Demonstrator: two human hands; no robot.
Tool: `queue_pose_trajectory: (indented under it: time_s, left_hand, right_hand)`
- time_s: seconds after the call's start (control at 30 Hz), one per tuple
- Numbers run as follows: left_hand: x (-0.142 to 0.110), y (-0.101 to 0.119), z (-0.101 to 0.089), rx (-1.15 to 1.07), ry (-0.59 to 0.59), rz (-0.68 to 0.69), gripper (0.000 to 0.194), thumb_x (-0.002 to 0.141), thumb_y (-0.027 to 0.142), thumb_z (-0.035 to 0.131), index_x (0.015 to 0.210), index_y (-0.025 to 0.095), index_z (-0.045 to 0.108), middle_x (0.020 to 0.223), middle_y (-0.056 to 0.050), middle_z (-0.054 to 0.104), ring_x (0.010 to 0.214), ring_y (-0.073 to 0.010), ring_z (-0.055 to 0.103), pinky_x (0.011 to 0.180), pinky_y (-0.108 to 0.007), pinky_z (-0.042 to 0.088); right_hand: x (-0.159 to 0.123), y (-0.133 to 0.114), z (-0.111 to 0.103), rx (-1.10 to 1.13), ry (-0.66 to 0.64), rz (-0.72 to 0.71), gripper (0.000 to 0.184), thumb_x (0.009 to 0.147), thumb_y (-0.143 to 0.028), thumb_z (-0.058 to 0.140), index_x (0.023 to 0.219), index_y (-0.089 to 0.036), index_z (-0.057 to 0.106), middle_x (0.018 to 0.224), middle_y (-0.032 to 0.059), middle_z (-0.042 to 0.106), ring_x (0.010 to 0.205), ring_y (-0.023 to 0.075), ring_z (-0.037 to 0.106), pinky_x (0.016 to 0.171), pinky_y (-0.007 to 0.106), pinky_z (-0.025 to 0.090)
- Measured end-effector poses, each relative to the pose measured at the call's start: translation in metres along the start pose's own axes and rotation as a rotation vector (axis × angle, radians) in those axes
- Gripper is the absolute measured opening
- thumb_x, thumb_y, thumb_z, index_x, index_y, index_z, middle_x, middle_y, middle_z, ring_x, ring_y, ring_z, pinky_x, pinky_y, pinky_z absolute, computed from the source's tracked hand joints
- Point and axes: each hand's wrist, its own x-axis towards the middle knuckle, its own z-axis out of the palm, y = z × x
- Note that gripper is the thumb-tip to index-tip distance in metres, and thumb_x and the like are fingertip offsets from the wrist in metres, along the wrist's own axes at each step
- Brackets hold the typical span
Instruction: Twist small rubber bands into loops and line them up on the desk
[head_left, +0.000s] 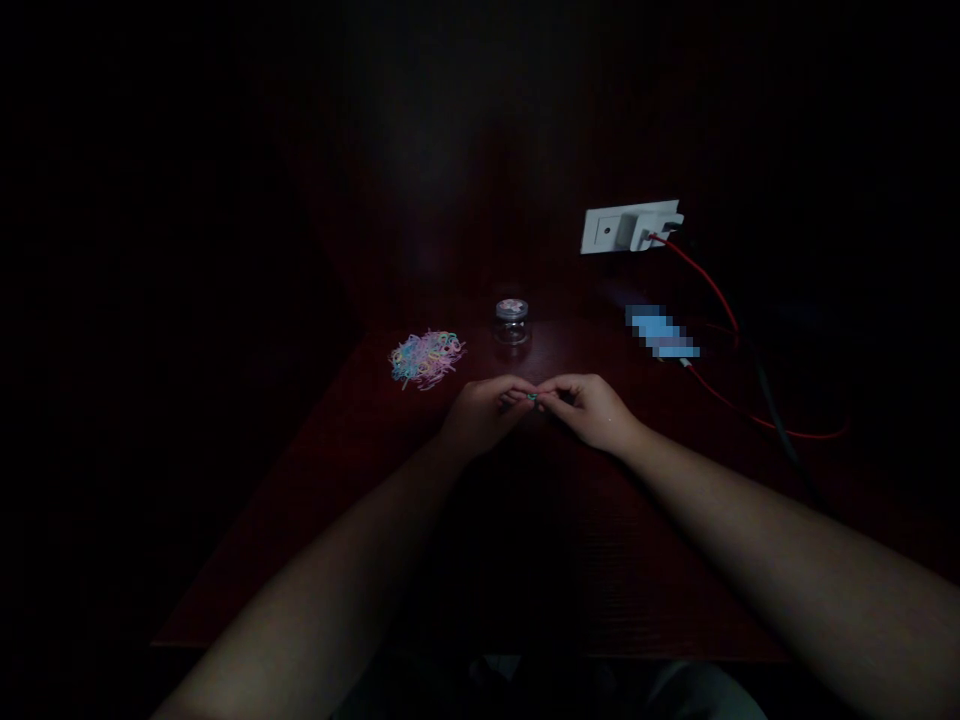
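The left hand (482,412) and the right hand (598,412) met over the middle of a dark red table (300,545), their fingertips drawn together and almost touching. Between them was a small green band (532,397), pinched by the thumb and fingers of each hand; it was so small, and the light so dim, that its exact shape could not be told. Both bare forearms reached in from the near edge, one from each lower corner. Beyond the left hand and a little to its left lay a loose, tangled pile of thin bands (426,358) in pink, purple, blue and pale yellow, near the hand but apart from it. A clear jar (511,328) stood upright just past the hands, its patterned lid (512,306) on top; what it held was too dark to make out. Farther right lay a phone (660,333), its screen blurred into pale blue blocks, with a red cable (712,280) running from its near end. The cable looped across the table and up to a white charger (643,230) in the wall socket (604,232). A black cord (776,410) hung down beside the cable on the right.
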Motion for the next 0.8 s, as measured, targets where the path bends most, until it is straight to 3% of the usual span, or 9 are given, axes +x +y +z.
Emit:
queue_pose_trajectory:
  time_s: [0.23,0.8]
  left_hand:
    - [0.001,-0.004,0.0,0.046,0.05,-0.032,0.014,0.084,0.026,0.062,0.096,0.019,0.067,0.087,-0.003,0.073,0.074,-0.0125,0.067,0.071,-0.025,0.054]
    - [0.003,-0.015,0.002,0.043,0.069,-0.093,0.013,0.08,0.026,0.063,0.091,0.02,0.065,0.083,-0.002,0.069,0.073,-0.0127,0.064,0.067,-0.026,0.052]
  right_hand:
    - [0.002,0.003,0.004,0.073,0.032,0.011,0.022,0.079,-0.027,0.062,0.095,-0.014,0.07,0.077,0.0045,0.068,0.067,0.014,0.059,0.062,0.027,0.048]
    - [0.005,0.004,0.005,0.034,0.052,0.002,0.018,0.079,-0.032,0.063,0.081,-0.015,0.068,0.069,0.0024,0.061,0.064,0.0129,0.053,0.059,0.027,0.043]
